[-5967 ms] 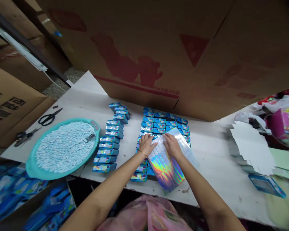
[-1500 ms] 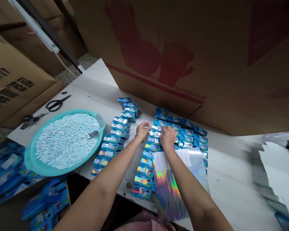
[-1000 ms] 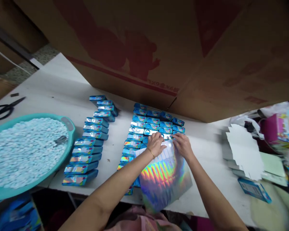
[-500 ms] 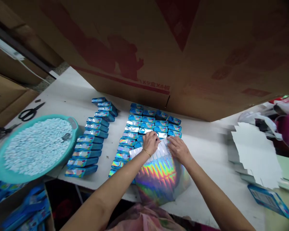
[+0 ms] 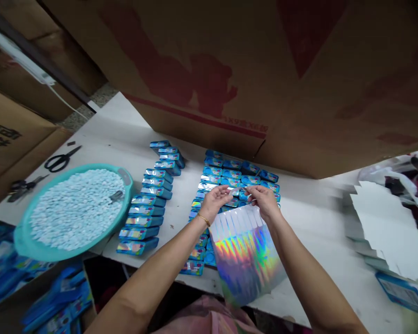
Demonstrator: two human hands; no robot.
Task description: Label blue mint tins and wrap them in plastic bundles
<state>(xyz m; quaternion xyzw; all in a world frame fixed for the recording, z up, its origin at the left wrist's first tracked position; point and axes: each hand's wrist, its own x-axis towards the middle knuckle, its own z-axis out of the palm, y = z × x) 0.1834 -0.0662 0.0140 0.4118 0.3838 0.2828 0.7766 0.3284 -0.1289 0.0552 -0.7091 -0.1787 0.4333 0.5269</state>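
My left hand (image 5: 215, 201), with a gold bracelet at the wrist, pinches one end of a small translucent sticker (image 5: 234, 191). At its other end are the closed fingertips of my right hand (image 5: 265, 202). Just below both hands a shiny rainbow holographic sticker sheet (image 5: 248, 262) lies over part of the table, with pale narrow strips along its upper part. Behind and beside it stand close rows of small blue boxes (image 5: 212, 171); the sheet and my hands hide some of them. A separate line of similar blue boxes (image 5: 148, 210) runs to the left.
A turquoise basin (image 5: 21, 239) of pale blue-white tablets (image 5: 76, 208) stands at left, with black scissors (image 5: 59, 162) behind it. A big cardboard carton (image 5: 209, 69) blocks the table's back. Stacked white card (image 5: 386, 222) lies right, near a blue package (image 5: 404, 293).
Both hands have lifted off the sheet's upper edge and now hold the small sticker between them. The sheet lies more exposed. The whole view has shifted, so things appear farther right.
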